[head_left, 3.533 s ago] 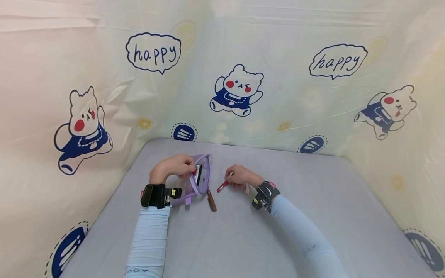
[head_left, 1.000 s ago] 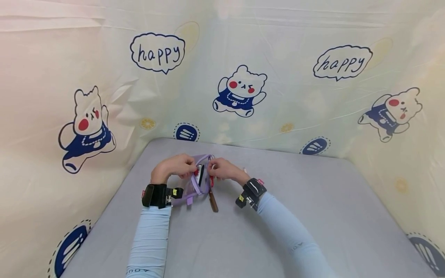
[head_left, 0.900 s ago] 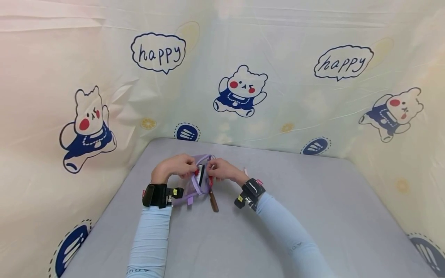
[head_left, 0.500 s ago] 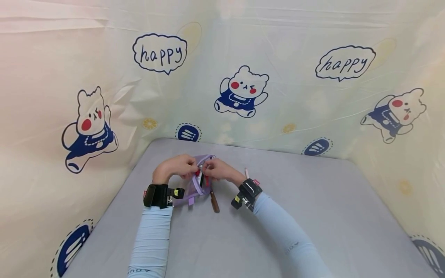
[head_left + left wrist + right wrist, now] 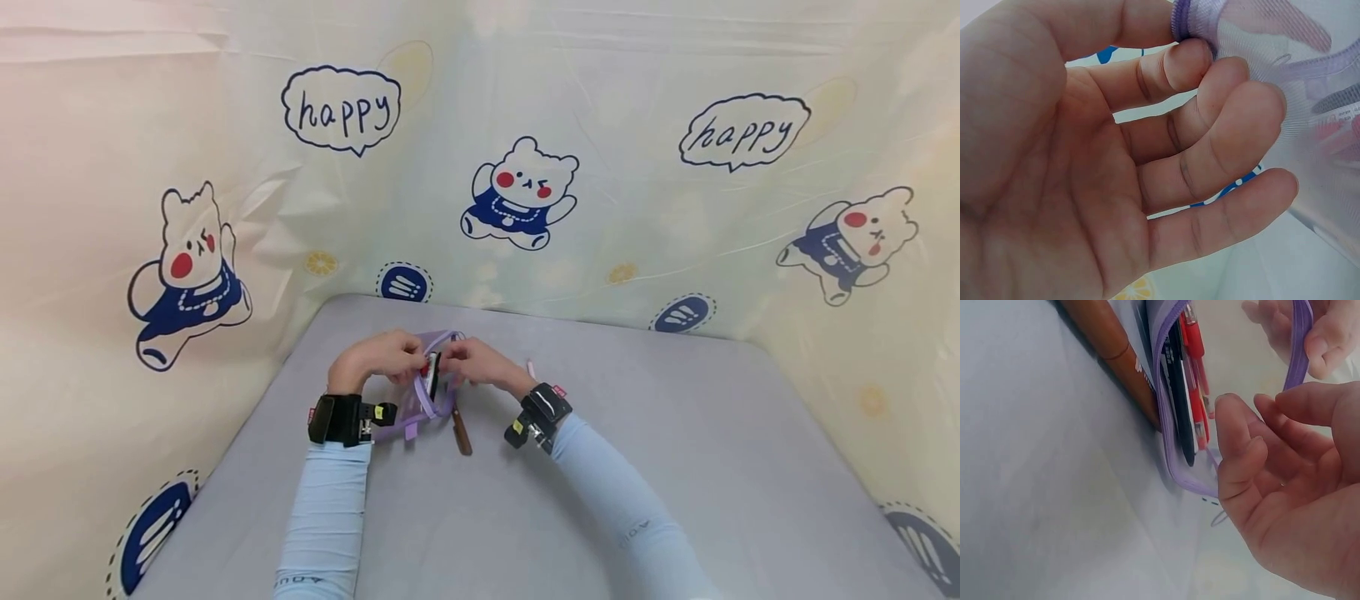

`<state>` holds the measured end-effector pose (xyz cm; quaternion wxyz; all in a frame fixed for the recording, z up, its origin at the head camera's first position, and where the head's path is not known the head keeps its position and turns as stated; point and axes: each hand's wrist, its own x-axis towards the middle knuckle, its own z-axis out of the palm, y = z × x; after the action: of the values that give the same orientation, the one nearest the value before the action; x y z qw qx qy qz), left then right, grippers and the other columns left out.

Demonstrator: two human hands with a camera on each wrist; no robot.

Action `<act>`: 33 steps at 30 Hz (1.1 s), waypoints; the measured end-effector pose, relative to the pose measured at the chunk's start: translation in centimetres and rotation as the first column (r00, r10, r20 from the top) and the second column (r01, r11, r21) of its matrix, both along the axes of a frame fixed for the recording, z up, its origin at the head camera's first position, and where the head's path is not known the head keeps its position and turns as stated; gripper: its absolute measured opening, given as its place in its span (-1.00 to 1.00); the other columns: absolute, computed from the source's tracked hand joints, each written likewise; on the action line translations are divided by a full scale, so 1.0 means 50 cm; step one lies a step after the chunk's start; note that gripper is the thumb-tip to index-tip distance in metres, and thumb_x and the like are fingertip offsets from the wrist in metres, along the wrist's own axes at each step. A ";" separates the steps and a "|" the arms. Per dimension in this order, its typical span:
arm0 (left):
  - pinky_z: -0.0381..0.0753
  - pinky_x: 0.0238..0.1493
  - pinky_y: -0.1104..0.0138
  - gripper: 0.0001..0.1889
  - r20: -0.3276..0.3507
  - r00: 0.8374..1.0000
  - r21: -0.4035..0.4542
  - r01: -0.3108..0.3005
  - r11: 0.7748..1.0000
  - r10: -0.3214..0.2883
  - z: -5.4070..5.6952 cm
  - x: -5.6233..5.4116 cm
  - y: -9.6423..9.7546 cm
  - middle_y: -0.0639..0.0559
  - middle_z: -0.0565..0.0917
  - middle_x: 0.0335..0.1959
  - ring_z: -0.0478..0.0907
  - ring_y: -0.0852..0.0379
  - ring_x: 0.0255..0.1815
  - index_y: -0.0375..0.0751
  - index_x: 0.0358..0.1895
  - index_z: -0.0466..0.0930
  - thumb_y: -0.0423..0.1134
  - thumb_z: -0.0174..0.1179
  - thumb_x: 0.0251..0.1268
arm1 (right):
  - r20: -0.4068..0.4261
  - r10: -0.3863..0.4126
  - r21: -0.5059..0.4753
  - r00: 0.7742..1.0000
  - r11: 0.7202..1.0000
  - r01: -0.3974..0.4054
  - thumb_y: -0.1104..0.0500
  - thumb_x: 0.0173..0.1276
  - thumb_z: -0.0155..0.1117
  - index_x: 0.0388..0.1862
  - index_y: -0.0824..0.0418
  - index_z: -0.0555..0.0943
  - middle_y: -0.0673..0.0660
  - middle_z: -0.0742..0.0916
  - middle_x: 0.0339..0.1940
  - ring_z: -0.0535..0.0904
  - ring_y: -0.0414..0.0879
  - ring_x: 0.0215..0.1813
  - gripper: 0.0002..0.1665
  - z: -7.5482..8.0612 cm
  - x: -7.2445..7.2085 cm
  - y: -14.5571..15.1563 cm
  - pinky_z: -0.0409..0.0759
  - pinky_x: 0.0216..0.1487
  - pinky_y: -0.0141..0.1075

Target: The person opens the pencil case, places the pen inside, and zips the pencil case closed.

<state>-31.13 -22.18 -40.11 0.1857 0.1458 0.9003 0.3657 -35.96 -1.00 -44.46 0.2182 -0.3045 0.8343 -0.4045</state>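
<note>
My left hand point(image 5: 386, 357) pinches the zip edge of a see-through purple mesh pencil pouch point(image 5: 1161, 394) between thumb and forefinger, holding its mouth apart. In the left wrist view the other fingers lie loosely bent beside the mesh point(image 5: 1254, 37). Inside the pouch are a black pen point(image 5: 1179, 406) and red pens point(image 5: 1194, 337). My right hand point(image 5: 480, 364) is at the pouch's mouth with loosely bent fingers and nothing between them. Its thumb tip is close to the purple zip band that the left hand holds. A brown marker point(image 5: 1107, 337) lies against the pouch's near side.
A pale pink pen point(image 5: 531, 367) lies on the grey tabletop point(image 5: 637, 417), beyond my right wrist and partly hidden by it. Cream curtains point(image 5: 600, 200) printed with bears stand behind the table and at both sides.
My right hand picked up a red pen from the table, carried it left into the pouch and let it go. The left hand has kept its pinch on the pouch edge.
</note>
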 end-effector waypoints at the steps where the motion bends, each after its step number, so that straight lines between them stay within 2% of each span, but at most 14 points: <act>1: 0.56 -0.34 0.30 -0.83 -0.002 1.000 0.000 0.004 1.000 -0.004 0.000 -0.001 0.000 -0.01 0.58 -0.46 0.52 0.07 -0.45 -0.24 -0.39 0.54 -0.29 0.02 0.33 | 0.005 -0.001 0.003 1.000 1.000 0.001 0.11 0.49 0.07 -0.12 0.22 0.62 0.27 0.73 -0.08 0.62 0.32 -0.19 -0.76 0.001 -0.001 0.003 0.45 -0.52 -0.23; 7: 0.55 -0.35 0.32 -0.84 -0.004 1.000 -0.007 0.009 1.000 -0.009 -0.001 -0.001 0.002 -0.01 0.57 -0.46 0.51 0.08 -0.45 -0.24 -0.39 0.54 -0.29 0.03 0.33 | 0.022 0.010 0.027 1.000 1.000 -0.011 0.10 0.50 0.06 0.01 0.35 0.58 0.32 0.72 -0.09 0.62 0.37 -0.18 -0.65 0.010 -0.003 0.022 0.39 -0.54 -0.33; 15: 0.54 -0.36 0.32 -0.84 -0.013 1.000 -0.009 -0.001 1.000 0.001 -0.004 0.001 0.002 -0.01 0.57 -0.46 0.51 0.08 -0.44 -0.27 -0.37 0.55 -0.29 0.04 0.33 | 0.007 0.014 0.072 1.000 0.997 -0.014 0.09 0.50 0.04 0.02 0.34 0.59 0.13 0.74 -0.26 0.65 0.36 -0.22 -0.64 0.016 -0.008 0.059 0.38 -0.57 -0.38; 21: 0.49 -0.39 0.33 -0.84 -0.020 1.000 -0.001 0.007 1.000 -0.007 -0.005 0.001 0.000 0.00 0.55 -0.49 0.48 0.09 -0.47 -0.26 -0.41 0.52 -0.31 0.02 0.32 | -0.019 -0.009 0.108 1.000 0.994 0.011 0.07 0.50 0.04 0.06 0.31 0.57 0.09 0.74 -0.32 0.65 0.32 -0.27 -0.63 0.018 -0.006 0.092 0.38 -0.57 -0.37; 25: 0.47 -0.40 0.33 -0.83 -0.016 1.000 0.004 0.007 1.000 -0.007 -0.005 0.002 0.000 0.01 0.54 -0.50 0.47 0.10 -0.49 -0.25 -0.42 0.52 -0.32 0.02 0.33 | -0.036 -0.031 0.126 0.999 0.991 0.035 0.06 0.51 0.03 0.10 0.31 0.55 0.10 0.72 -0.35 0.63 0.25 -0.35 -0.61 0.020 -0.003 0.113 0.37 -0.58 -0.37; 30: 0.46 -0.40 0.33 -0.82 -0.009 1.000 0.006 0.004 1.000 -0.004 -0.005 0.002 -0.001 0.01 0.53 -0.51 0.46 0.10 -0.49 -0.25 -0.43 0.51 -0.32 0.02 0.34 | -0.043 -0.067 0.140 0.997 0.988 0.073 0.06 0.51 0.04 0.11 0.30 0.54 0.11 0.71 -0.37 0.59 0.04 -0.46 -0.61 0.025 -0.002 0.139 0.39 -0.55 -0.37; 33: 0.47 -0.39 0.33 -0.82 -0.010 1.000 0.006 0.005 1.000 -0.005 -0.004 0.003 -0.001 0.01 0.53 -0.50 0.47 0.10 -0.48 -0.25 -0.43 0.52 -0.32 0.02 0.34 | -0.051 -0.098 0.157 0.994 0.982 0.105 0.07 0.50 0.06 0.09 0.31 0.54 0.12 0.70 -0.39 0.58 0.02 -0.48 -0.62 0.025 -0.005 0.156 0.43 -0.51 -0.35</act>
<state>-30.98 -22.24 -40.29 0.1818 0.1502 0.8998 0.3671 -36.23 6.80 -43.19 0.2029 -0.2517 0.8830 -0.3403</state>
